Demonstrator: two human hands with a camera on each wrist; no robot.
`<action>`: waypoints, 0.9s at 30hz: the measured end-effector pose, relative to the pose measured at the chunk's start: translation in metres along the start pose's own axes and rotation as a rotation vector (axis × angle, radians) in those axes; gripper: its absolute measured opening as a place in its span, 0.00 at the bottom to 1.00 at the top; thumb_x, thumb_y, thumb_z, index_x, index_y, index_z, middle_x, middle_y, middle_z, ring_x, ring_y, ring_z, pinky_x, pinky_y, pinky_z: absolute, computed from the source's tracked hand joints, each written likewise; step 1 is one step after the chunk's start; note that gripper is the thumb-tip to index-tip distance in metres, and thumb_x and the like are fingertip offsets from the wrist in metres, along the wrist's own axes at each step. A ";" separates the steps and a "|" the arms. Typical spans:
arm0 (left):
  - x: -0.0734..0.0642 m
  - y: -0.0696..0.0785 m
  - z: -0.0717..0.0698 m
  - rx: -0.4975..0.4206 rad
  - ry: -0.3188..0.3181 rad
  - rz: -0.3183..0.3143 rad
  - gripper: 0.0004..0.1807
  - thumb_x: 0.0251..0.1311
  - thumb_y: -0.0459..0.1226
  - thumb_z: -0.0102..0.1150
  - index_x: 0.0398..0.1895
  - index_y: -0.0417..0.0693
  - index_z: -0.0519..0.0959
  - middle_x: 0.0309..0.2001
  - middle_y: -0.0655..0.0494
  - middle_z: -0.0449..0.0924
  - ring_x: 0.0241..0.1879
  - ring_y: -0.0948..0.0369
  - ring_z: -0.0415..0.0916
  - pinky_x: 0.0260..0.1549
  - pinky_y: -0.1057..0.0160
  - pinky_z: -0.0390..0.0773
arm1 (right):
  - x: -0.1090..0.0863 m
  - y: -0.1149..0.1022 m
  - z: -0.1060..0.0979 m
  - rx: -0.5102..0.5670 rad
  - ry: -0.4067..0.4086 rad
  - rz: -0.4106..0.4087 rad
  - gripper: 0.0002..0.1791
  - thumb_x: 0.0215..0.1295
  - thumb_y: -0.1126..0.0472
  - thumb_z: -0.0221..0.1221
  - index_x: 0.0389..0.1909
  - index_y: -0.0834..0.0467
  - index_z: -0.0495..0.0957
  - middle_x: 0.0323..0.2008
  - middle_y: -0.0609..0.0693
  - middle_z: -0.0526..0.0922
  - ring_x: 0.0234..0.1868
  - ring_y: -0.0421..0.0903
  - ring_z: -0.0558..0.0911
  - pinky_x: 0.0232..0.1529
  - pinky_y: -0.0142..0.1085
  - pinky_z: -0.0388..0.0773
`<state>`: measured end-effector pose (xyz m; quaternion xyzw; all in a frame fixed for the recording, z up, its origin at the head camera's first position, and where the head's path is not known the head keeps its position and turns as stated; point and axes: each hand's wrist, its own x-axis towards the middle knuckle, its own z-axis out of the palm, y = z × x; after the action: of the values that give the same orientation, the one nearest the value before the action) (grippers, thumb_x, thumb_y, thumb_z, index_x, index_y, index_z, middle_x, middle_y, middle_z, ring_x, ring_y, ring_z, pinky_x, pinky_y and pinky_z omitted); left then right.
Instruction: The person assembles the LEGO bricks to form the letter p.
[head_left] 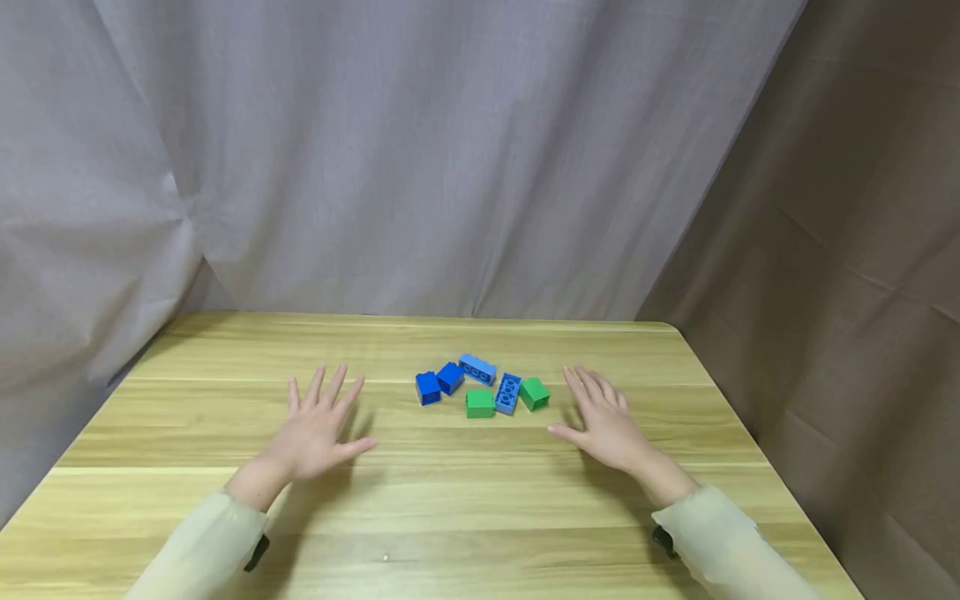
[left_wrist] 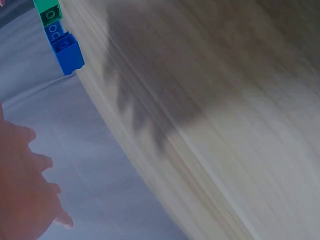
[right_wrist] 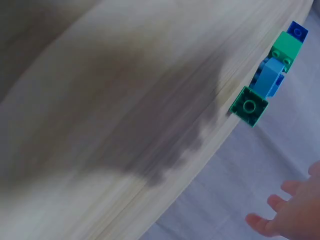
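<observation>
Several toy building bricks lie in a loose cluster at the middle of the table. Two dark blue bricks, one at the left end (head_left: pixel 428 388) and one beside it (head_left: pixel 451 378), neighbour a longer light blue brick (head_left: pixel 477 369) tipped on its side. A green brick (head_left: pixel 480 404) lies in front, next to a second light blue brick (head_left: pixel 507 393) showing its hollow underside. Another green brick (head_left: pixel 535 394) sits at the right end. My left hand (head_left: pixel 313 433), fingers spread, hovers left of the cluster. To the right, my right hand (head_left: pixel 606 425) is held with straight fingers, holding nothing.
The wooden table (head_left: pixel 480 517) has a rounded far right corner. A grey curtain (head_left: pixel 450 167) hangs behind it, and a brown cloth (head_left: pixel 862 250) hangs along the right side. Both hands cast shadows on the tabletop.
</observation>
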<state>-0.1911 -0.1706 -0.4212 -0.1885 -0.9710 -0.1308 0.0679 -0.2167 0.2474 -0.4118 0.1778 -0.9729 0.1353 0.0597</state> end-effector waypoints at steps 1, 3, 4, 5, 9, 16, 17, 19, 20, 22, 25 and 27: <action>0.003 0.000 0.001 -0.009 -0.005 -0.009 0.48 0.54 0.61 0.54 0.72 0.44 0.53 0.73 0.36 0.43 0.70 0.33 0.35 0.61 0.25 0.30 | 0.002 -0.002 0.000 0.013 0.004 -0.004 0.52 0.56 0.38 0.59 0.73 0.56 0.44 0.72 0.62 0.49 0.70 0.65 0.50 0.66 0.68 0.47; 0.009 0.001 0.004 -0.040 -0.020 -0.032 0.49 0.55 0.61 0.54 0.72 0.43 0.51 0.73 0.36 0.42 0.70 0.33 0.34 0.61 0.25 0.30 | 0.007 -0.006 0.001 0.042 0.011 -0.013 0.53 0.55 0.39 0.61 0.73 0.56 0.44 0.72 0.62 0.51 0.69 0.64 0.53 0.66 0.65 0.50; 0.012 0.002 0.005 -0.056 -0.022 -0.044 0.49 0.54 0.61 0.55 0.72 0.43 0.51 0.73 0.36 0.42 0.70 0.33 0.35 0.62 0.25 0.32 | 0.010 -0.008 0.001 0.055 0.012 -0.016 0.54 0.54 0.39 0.62 0.73 0.56 0.44 0.72 0.61 0.51 0.69 0.64 0.54 0.66 0.65 0.53; 0.015 0.003 0.006 -0.070 -0.025 -0.057 0.50 0.54 0.61 0.55 0.72 0.43 0.50 0.73 0.37 0.42 0.70 0.34 0.36 0.63 0.26 0.33 | 0.012 -0.010 0.002 0.066 0.015 -0.022 0.54 0.53 0.39 0.62 0.73 0.56 0.44 0.71 0.61 0.52 0.68 0.63 0.56 0.65 0.64 0.56; 0.029 0.009 0.010 -0.130 -0.024 -0.110 0.51 0.54 0.61 0.56 0.72 0.43 0.49 0.72 0.37 0.46 0.70 0.35 0.42 0.65 0.30 0.43 | 0.023 -0.021 0.008 0.114 0.009 -0.043 0.56 0.50 0.40 0.65 0.73 0.58 0.46 0.70 0.61 0.55 0.67 0.63 0.60 0.61 0.62 0.66; 0.052 0.019 0.020 -0.215 -0.017 -0.204 0.51 0.53 0.61 0.57 0.71 0.38 0.52 0.67 0.33 0.57 0.65 0.36 0.56 0.65 0.36 0.57 | 0.042 -0.043 0.022 0.219 -0.042 -0.041 0.55 0.47 0.44 0.69 0.72 0.57 0.51 0.67 0.62 0.62 0.67 0.62 0.62 0.64 0.60 0.64; 0.055 0.021 0.021 -0.229 -0.026 -0.222 0.51 0.54 0.61 0.56 0.71 0.38 0.52 0.67 0.33 0.57 0.65 0.36 0.56 0.65 0.36 0.57 | 0.044 -0.046 0.025 0.226 -0.049 -0.037 0.54 0.47 0.44 0.69 0.71 0.56 0.51 0.67 0.62 0.62 0.66 0.62 0.63 0.64 0.59 0.64; 0.061 0.023 0.024 -0.247 -0.042 -0.258 0.50 0.54 0.61 0.55 0.70 0.38 0.52 0.67 0.33 0.57 0.65 0.36 0.56 0.65 0.37 0.58 | 0.049 -0.050 0.029 0.250 -0.058 -0.031 0.53 0.47 0.45 0.70 0.71 0.56 0.54 0.66 0.61 0.64 0.66 0.62 0.65 0.64 0.59 0.64; 0.063 0.024 0.025 -0.251 -0.049 -0.272 0.51 0.54 0.62 0.55 0.70 0.38 0.52 0.67 0.32 0.57 0.66 0.36 0.55 0.65 0.37 0.59 | 0.051 -0.052 0.032 0.262 -0.061 -0.029 0.52 0.47 0.46 0.70 0.70 0.56 0.55 0.66 0.62 0.64 0.65 0.62 0.65 0.64 0.58 0.65; 0.069 0.026 0.028 -0.256 -0.056 -0.292 0.51 0.54 0.62 0.54 0.70 0.37 0.52 0.67 0.32 0.58 0.66 0.36 0.56 0.64 0.37 0.61 | 0.055 -0.056 0.036 0.279 -0.065 -0.021 0.51 0.47 0.47 0.70 0.70 0.57 0.56 0.65 0.62 0.65 0.64 0.61 0.67 0.63 0.57 0.67; 0.076 0.030 0.033 -0.262 -0.059 -0.320 0.50 0.54 0.63 0.54 0.69 0.36 0.54 0.66 0.33 0.60 0.65 0.38 0.58 0.61 0.38 0.66 | 0.060 -0.061 0.041 0.304 -0.079 0.007 0.49 0.47 0.48 0.71 0.69 0.57 0.58 0.65 0.62 0.65 0.63 0.61 0.68 0.63 0.56 0.68; 0.080 0.034 0.037 -0.268 -0.064 -0.334 0.50 0.54 0.63 0.53 0.68 0.35 0.55 0.65 0.34 0.61 0.64 0.39 0.60 0.59 0.39 0.69 | 0.063 -0.063 0.043 0.315 -0.090 0.026 0.47 0.48 0.49 0.70 0.68 0.57 0.60 0.66 0.63 0.64 0.63 0.61 0.68 0.63 0.56 0.68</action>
<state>-0.2544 -0.1024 -0.4340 -0.0365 -0.9643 -0.2622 -0.0112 -0.2550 0.1576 -0.4274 0.1784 -0.9434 0.2790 -0.0145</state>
